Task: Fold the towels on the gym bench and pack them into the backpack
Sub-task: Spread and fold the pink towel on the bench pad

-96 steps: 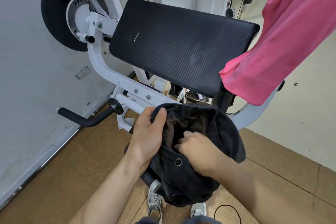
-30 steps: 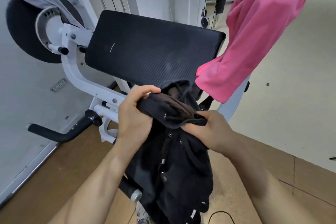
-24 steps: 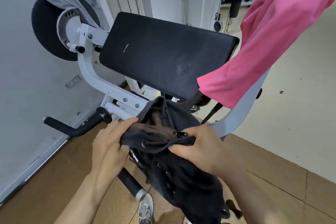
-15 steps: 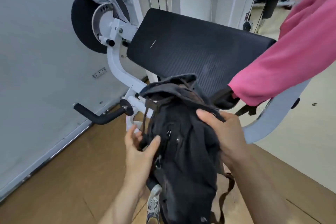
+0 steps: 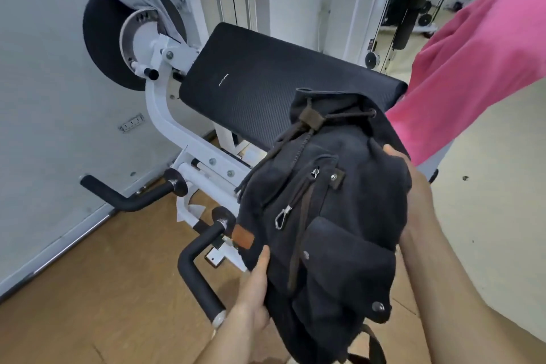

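Since the earlier frame the dark navy canvas backpack (image 5: pixel 325 216) has been turned front-out, its drawstring mouth now cinched shut and pointing up toward the bench; both hands have shifted from its opening to its sides. At far left, a grey towel (image 5: pixel 139 0) is hanging over the round black roller pad (image 5: pixel 103 47). Moving right, the black padded gym bench (image 5: pixel 266 91) is sitting tilted behind the bag. The person's left hand (image 5: pixel 255 295) is cupping the backpack's lower left side, thumb pressing on the fabric. The right hand (image 5: pixel 413 186) is gripping its upper right edge. Farthest right, a pink towel (image 5: pixel 472 68) is draping beside the bench
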{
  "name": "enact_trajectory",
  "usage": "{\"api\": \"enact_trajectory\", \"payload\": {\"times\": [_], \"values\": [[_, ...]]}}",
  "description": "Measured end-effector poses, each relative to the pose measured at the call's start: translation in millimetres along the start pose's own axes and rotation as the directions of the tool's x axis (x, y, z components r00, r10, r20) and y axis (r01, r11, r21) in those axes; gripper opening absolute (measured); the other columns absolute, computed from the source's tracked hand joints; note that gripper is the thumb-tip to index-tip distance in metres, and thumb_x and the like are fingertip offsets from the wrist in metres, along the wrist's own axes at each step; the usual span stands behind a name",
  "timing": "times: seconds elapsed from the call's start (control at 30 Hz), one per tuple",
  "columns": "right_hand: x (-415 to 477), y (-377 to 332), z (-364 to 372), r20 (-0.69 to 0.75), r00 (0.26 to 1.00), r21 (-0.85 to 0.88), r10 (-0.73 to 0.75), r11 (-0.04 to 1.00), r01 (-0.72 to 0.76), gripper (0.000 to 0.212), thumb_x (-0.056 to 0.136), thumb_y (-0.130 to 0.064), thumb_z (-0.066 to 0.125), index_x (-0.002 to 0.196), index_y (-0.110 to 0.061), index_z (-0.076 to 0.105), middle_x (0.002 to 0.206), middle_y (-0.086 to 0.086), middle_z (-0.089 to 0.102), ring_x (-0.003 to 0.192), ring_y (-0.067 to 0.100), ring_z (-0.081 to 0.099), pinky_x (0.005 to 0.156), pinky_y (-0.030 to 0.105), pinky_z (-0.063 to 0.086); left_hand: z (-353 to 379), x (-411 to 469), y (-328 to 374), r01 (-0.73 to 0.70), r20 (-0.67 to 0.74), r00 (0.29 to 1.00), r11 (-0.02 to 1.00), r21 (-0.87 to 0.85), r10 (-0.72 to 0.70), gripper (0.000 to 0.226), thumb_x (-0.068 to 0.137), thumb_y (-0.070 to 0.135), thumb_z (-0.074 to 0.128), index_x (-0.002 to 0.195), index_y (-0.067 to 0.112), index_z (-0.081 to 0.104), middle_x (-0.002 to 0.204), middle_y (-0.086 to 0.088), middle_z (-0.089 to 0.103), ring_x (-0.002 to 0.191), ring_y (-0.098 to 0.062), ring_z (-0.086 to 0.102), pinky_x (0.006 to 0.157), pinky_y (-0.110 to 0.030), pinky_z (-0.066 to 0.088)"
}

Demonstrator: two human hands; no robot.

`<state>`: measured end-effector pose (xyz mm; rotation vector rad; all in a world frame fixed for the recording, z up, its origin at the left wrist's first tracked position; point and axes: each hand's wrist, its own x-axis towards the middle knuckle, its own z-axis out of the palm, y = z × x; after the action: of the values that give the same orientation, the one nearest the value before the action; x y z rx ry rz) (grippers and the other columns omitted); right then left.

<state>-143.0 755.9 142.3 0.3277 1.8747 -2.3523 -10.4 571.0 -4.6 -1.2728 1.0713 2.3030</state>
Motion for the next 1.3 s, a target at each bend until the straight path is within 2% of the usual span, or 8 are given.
{"api": "enact_trajectory", "payload": {"times": [0.27, 0.43, 0.53, 0.67, 0.73, 0.97, 1.13, 1.3], "values": [[-11, -6, -28, 0.248, 0.966, -0.477, -0.072, 0.859, 0.186, 0.01, 0.081, -0.005, 0.073, 0.083, -0.015, 0.072, 0.078, 0.004, 0.073, 0.073, 0.019, 0.066, 0.068, 0.034, 0.052, -21, -42, 176, -0.579, -0.04, 0.631, 0.505, 0.64, 0.775, 0.047, 0.066, 0.045, 0.08, 0.106, 0.025, 0.068, 0.102, 0.009, 0.074, 0.096, -0.014, 0.069, 0.087, -0.038, 0.055], [-47, 72, 15, 0.462, 0.882, -0.887, 0.097, 0.065, 0.457, 0.061, 0.086, -0.046, 0.062, 0.141, -0.041, 0.036, 0.139, 0.0, 0.026, 0.118, 0.021, 0.047, 0.09, 0.037, 0.049, -79, 4, 189, -0.036, -0.214, 0.676, 0.322, 0.946, 0.705, 0.068, 0.076, 0.063, 0.056, 0.128, 0.02, 0.052, 0.127, -0.013, 0.061, 0.118, -0.036, 0.054, 0.098, -0.044, 0.045], [-57, 91, 26, 0.407, 0.907, -0.904, 0.105, -0.094, 0.417, 0.063, 0.091, -0.046, 0.053, 0.146, -0.044, 0.022, 0.151, 0.009, 0.012, 0.127, 0.029, 0.035, 0.094, 0.04, 0.047, -34, -20, 181, -0.418, -0.006, 0.516, 0.258, 0.871, 0.856, 0.043, 0.086, 0.047, 0.057, 0.121, 0.023, 0.058, 0.106, -0.002, 0.063, 0.097, -0.017, 0.06, 0.09, -0.035, 0.047], [-57, 97, 28, 0.421, 0.904, -0.903, 0.077, -0.057, 0.425, 0.066, 0.085, -0.06, 0.054, 0.144, -0.038, 0.035, 0.151, 0.008, 0.02, 0.126, 0.029, 0.038, 0.095, 0.038, 0.048, 67, -45, 147, -0.47, 0.692, 0.309, -0.528, 0.707, 0.652, 0.068, 0.084, 0.06, 0.055, 0.142, 0.03, 0.036, 0.137, 0.003, 0.045, 0.126, -0.016, 0.04, 0.105, -0.038, 0.036], [-56, 95, 28, 0.358, 0.924, -0.933, 0.132, 0.073, 0.351, 0.086, 0.072, -0.086, 0.04, 0.141, -0.034, 0.046, 0.15, 0.002, 0.025, 0.131, 0.024, 0.037, 0.101, 0.037, 0.045, 91, -10, 136, -0.296, 0.734, 0.477, -0.698, 0.652, 0.484, 0.077, 0.088, 0.063, 0.047, 0.15, 0.027, 0.02, 0.15, -0.004, 0.034, 0.139, -0.025, 0.029, 0.111, -0.052, 0.028], [-47, 108, 6, -0.122, 0.991, -0.943, -0.059, 0.319, -0.097, 0.044, 0.075, -0.068, 0.057, 0.086, -0.026, 0.053, 0.085, -0.007, 0.055, 0.076, 0.012, 0.054, 0.068, 0.038, 0.051, 85, 57, 133, -0.504, 0.623, 0.663, -0.367, 0.782, 0.415, 0.031, 0.102, 0.04, 0.038, 0.086, 0.016, 0.049, 0.098, -0.012, 0.068, 0.1, -0.038, 0.06, 0.075, -0.039, 0.041], [-37, 134, -3, -0.344, 0.939, -0.68, 0.006, 0.688, -0.253, 0.025, 0.086, -0.002, 0.058, 0.109, -0.012, 0.055, 0.1, 0.004, 0.058, 0.099, 0.024, 0.058, 0.077, 0.027, 0.041, 93, 35, 170, -0.348, 0.477, 0.875, 0.577, 0.738, -0.081, 0.038, 0.091, 0.048, 0.059, 0.092, 0.014, 0.075, 0.096, -0.007, 0.076, 0.094, -0.026, 0.071, 0.089, -0.039, 0.055], [-30, 112, -23, -0.531, 0.846, -0.562, -0.037, 0.763, -0.319, 0.03, 0.087, 0.006, 0.039, 0.078, -0.014, 0.06, 0.084, 0.005, 0.063, 0.087, 0.028, 0.06, 0.062, 0.025, 0.038, 96, 46, 201, -0.396, 0.459, 0.877, 0.327, 0.858, -0.14, 0.031, 0.084, 0.038, 0.072, 0.096, 0.009, 0.076, 0.09, -0.012, 0.076, 0.075, -0.024, 0.073, 0.073, -0.035, 0.06]]}}
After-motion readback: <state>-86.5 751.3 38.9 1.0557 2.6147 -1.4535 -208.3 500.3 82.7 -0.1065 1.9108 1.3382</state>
